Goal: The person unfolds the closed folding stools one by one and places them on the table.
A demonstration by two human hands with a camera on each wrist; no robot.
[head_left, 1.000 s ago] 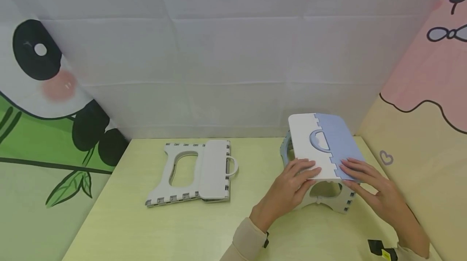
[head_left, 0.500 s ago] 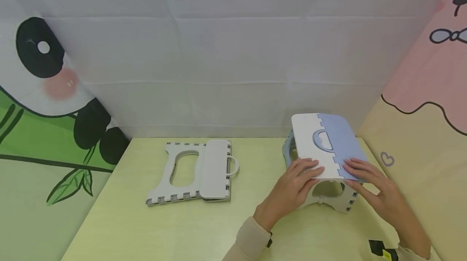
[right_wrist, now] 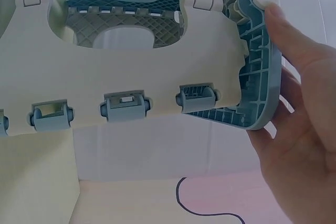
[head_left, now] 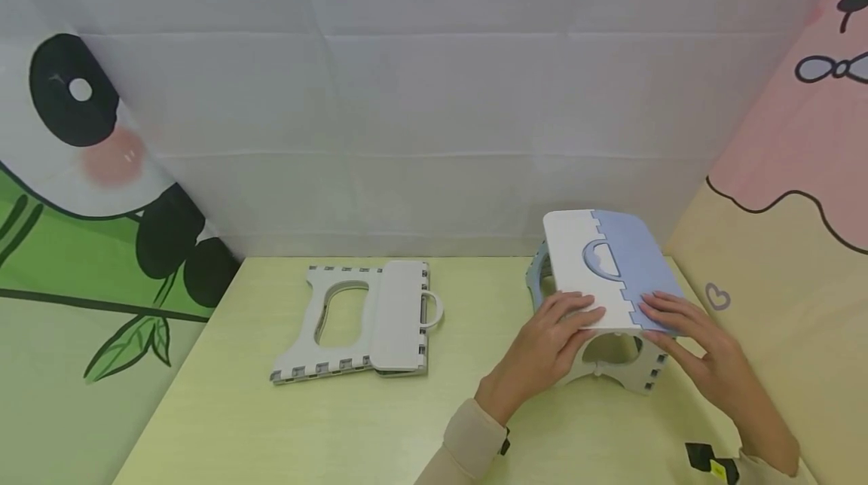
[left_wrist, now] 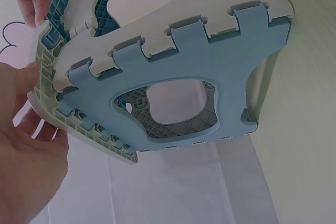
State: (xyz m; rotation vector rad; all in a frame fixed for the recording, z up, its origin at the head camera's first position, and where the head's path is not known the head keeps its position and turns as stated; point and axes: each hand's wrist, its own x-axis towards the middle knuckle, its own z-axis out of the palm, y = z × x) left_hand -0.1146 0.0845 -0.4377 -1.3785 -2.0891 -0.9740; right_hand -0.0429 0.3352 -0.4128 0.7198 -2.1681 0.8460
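An unfolded folding stool [head_left: 576, 229] with a white and blue top stands at the right of the table. My left hand [head_left: 539, 349] holds the white half of its near edge, fingers over the top and thumb at the rim. On the blue half, my right hand [head_left: 705, 353] holds the same edge in a similar way. The left wrist view shows the stool's blue side panel [left_wrist: 184, 98] and my left thumb at the rim. In the right wrist view, the white end panel [right_wrist: 121, 72] is upright and my right thumb meets the rim's corner.
A second, white folding stool [head_left: 400, 315] lies folded flat at the table's left, its handle [head_left: 439, 309] pointing right. A pale wall cloth [head_left: 434, 131] hangs behind the yellow-green table [head_left: 339, 432]. A printed side panel [head_left: 773, 282] rises close beside the right hand.
Both hands and the unfolded stool have shifted slightly to the right over the last second. Their hold on the near edge looks the same, and the folded stool stays in place.
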